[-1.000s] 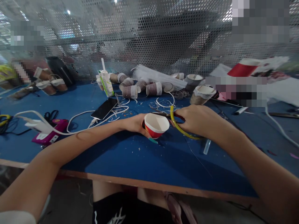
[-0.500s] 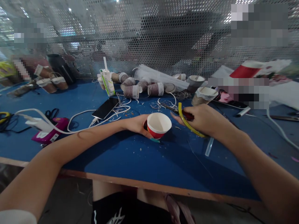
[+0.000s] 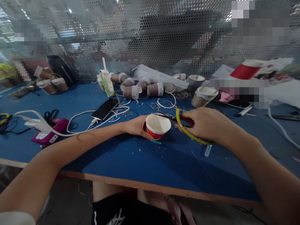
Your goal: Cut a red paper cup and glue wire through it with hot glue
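Note:
My left hand is wrapped round the side of a red and white paper cup, which stands with its open mouth up and tilted a little toward me. In my right hand are scissors with dark red handles, their blades pointing left across the cup's far rim. Whether the blades touch the paper I cannot tell. A yellow ring-like strip, perhaps a roll of tape, hangs round the right hand's fingers. Just below the cup a small teal piece shows, partly hidden by the cup and fingers.
Several twine-wrapped cups lie at the back beside a drink carton with a straw. A phone with white cable and a purple power strip are on the left. A glue stick lies under my right wrist.
My right hand has brought the scissors left, so that their blades now reach over the cup's rim. The left hand and cup have barely moved.

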Motion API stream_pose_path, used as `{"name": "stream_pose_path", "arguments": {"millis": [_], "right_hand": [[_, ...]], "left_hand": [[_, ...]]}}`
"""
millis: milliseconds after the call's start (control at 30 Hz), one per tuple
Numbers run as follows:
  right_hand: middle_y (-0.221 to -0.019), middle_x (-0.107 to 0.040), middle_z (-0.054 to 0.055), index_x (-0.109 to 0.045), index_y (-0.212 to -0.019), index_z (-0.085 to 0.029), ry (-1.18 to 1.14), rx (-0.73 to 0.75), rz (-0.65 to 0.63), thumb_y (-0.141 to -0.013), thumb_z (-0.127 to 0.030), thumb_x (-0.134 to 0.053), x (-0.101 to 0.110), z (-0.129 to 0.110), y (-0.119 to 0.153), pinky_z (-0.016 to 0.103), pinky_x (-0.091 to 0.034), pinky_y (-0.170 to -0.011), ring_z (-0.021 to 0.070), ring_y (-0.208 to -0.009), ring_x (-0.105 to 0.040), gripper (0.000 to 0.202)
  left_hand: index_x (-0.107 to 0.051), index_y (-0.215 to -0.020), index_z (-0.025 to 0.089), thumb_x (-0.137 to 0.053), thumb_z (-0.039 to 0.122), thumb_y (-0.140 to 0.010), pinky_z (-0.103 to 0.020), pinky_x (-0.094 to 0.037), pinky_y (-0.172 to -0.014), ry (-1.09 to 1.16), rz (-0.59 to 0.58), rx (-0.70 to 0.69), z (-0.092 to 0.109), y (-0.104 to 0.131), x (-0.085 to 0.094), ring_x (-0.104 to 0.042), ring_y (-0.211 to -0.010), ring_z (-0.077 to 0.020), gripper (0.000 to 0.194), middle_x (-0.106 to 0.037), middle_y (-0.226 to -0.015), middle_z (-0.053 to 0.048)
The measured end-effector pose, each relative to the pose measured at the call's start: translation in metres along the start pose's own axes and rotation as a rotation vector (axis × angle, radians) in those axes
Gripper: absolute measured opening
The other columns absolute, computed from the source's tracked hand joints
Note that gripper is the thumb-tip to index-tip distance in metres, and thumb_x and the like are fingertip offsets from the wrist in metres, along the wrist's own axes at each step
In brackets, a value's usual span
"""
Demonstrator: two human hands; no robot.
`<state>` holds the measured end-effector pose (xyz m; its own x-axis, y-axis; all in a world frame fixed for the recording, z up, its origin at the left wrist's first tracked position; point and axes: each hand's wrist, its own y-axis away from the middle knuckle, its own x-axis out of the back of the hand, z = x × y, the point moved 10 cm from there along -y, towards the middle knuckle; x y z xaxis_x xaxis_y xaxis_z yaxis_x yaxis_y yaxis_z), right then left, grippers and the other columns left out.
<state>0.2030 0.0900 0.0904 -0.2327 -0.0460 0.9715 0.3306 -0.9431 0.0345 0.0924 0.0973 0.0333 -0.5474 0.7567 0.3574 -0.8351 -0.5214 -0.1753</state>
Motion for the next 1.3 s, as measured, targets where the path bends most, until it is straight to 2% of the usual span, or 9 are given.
{"name": "stream_pose_path", "arguments": {"millis": [167,267,433,667,800,900,1000,1100,1300], "right_hand": [[-0.082,-0.071,0.013,-0.066,-0.087,-0.019,0.094,-0.025,-0.007,-0.083,-0.044,-0.042,0.004,-0.006,0.005,0.032,-0.033,-0.051,0.0275,-0.068,-0.063,0.035],[-0.077,-0.071,0.012,-0.066,-0.081,-0.024,0.123,-0.008,0.042,-0.083,-0.043,-0.041,0.007,-0.01,0.006,0.036,-0.037,-0.052,0.0284,-0.065,-0.063,0.032],[-0.066,-0.068,0.011,-0.065,-0.07,-0.028,0.104,0.039,0.125,-0.085,-0.051,-0.027,0.009,-0.01,0.006,0.038,-0.037,-0.049,0.0305,-0.058,-0.062,0.047],[-0.074,-0.071,0.013,-0.066,-0.075,-0.026,0.057,0.064,0.125,-0.086,-0.06,-0.02,0.008,-0.013,0.004,0.04,-0.038,-0.05,0.0326,-0.061,-0.063,0.058],[-0.065,-0.068,0.013,-0.067,-0.07,-0.027,0.064,0.058,0.128,-0.086,-0.063,-0.017,0.009,-0.013,0.001,0.039,-0.037,-0.049,0.0306,-0.056,-0.061,0.064],[-0.061,-0.067,0.012,-0.066,-0.069,-0.027,0.104,0.046,0.091,-0.087,-0.057,-0.02,0.005,-0.011,-0.001,0.038,-0.037,-0.049,0.0286,-0.056,-0.061,0.058],[-0.071,-0.07,0.012,-0.067,-0.075,-0.025,0.122,0.043,0.046,-0.085,-0.045,-0.033,0.001,-0.011,-0.003,0.037,-0.039,-0.052,0.0289,-0.063,-0.064,0.041],[-0.079,-0.072,0.011,-0.066,-0.076,-0.026,0.116,0.055,0.069,-0.079,-0.035,-0.04,0.003,-0.015,-0.004,0.037,-0.039,-0.052,0.0284,-0.066,-0.064,0.028],[-0.069,-0.07,0.009,-0.065,-0.071,-0.028,0.133,0.069,0.113,-0.077,-0.033,-0.04,0.007,-0.016,-0.005,0.037,-0.037,-0.052,0.0284,-0.062,-0.061,0.026]], "left_hand": [[-0.047,-0.128,0.013,-0.085,0.03,-0.055,-0.043,-0.043,-0.104,-0.017,-0.003,-0.001,-0.005,-0.001,0.001,-0.057,-0.119,-0.0286,0.083,-0.061,-0.127,-0.016],[-0.049,-0.125,0.015,-0.086,0.031,-0.054,-0.043,-0.044,-0.103,-0.007,-0.005,0.006,-0.008,-0.002,0.001,-0.058,-0.116,-0.0281,0.082,-0.063,-0.124,-0.015],[-0.049,-0.124,0.014,-0.085,0.03,-0.054,-0.042,-0.045,-0.101,0.017,-0.018,0.001,-0.007,-0.001,0.0,-0.059,-0.115,-0.0276,0.08,-0.063,-0.123,-0.016],[-0.048,-0.127,0.016,-0.083,0.028,-0.056,-0.041,-0.044,-0.101,0.043,-0.062,0.006,-0.009,-0.003,-0.002,-0.058,-0.117,-0.0272,0.08,-0.063,-0.123,-0.014],[-0.047,-0.129,0.016,-0.083,0.027,-0.056,-0.042,-0.044,-0.101,0.056,-0.068,0.019,-0.011,-0.004,-0.002,-0.058,-0.117,-0.0278,0.083,-0.063,-0.124,-0.014],[-0.048,-0.128,0.015,-0.082,0.025,-0.056,-0.044,-0.044,-0.101,0.057,-0.074,0.019,-0.009,-0.004,-0.002,-0.058,-0.118,-0.0287,0.081,-0.063,-0.124,-0.014],[-0.049,-0.126,0.014,-0.082,0.023,-0.055,-0.044,-0.045,-0.101,0.062,-0.087,0.007,-0.008,-0.004,-0.003,-0.059,-0.117,-0.0291,0.078,-0.063,-0.123,-0.015],[-0.049,-0.126,0.014,-0.083,0.024,-0.055,-0.044,-0.044,-0.102,0.087,-0.101,0.001,-0.007,-0.005,-0.004,-0.058,-0.118,-0.0287,0.08,-0.063,-0.123,-0.015],[-0.049,-0.125,0.014,-0.082,0.021,-0.055,-0.044,-0.044,-0.103,0.116,-0.126,0.021,-0.01,-0.005,-0.007,-0.057,-0.12,-0.029,0.078,-0.063,-0.124,-0.015]]}}
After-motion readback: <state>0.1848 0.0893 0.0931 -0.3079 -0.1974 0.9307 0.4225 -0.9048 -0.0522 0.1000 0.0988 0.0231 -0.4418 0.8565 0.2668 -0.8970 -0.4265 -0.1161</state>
